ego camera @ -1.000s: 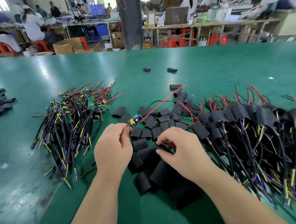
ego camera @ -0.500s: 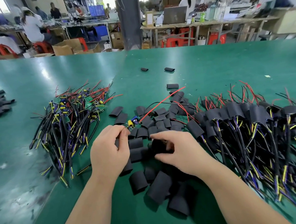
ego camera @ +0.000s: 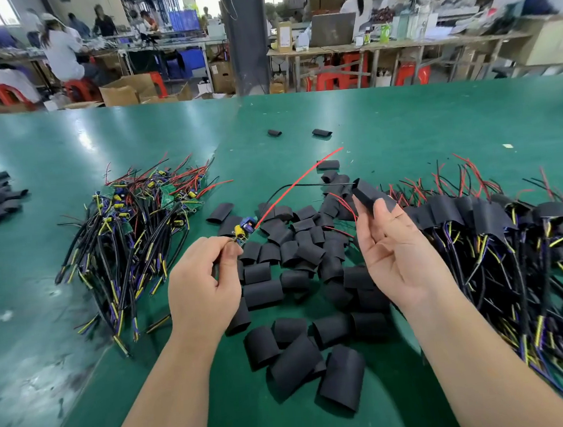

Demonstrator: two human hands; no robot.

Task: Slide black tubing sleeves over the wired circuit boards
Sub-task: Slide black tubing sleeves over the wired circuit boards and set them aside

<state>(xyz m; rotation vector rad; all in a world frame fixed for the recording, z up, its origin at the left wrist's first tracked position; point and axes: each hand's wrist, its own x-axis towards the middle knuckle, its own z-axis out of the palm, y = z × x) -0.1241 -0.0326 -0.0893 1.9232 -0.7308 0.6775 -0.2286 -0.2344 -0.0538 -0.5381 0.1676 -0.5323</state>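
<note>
The left hand [ego camera: 204, 286] pinches a small wired circuit board [ego camera: 244, 229] between thumb and forefinger, and its red wire [ego camera: 299, 179] trails away over the loose sleeves [ego camera: 289, 271] piled on the green table [ego camera: 436, 122]. The right hand [ego camera: 397, 247], palm turned toward the camera, grips one black tubing sleeve [ego camera: 369, 193] at its fingertips, apart from the board. Bare wired boards [ego camera: 130, 224] lie heaped to the left, sleeved ones [ego camera: 516, 235] to the right.

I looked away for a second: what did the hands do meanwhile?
The right hand lifted off the heap of loose tubes, raising one black tube that it pinches. The left hand still pinches the small circuit board. The bare-board pile and the finished pile stayed put.
</note>
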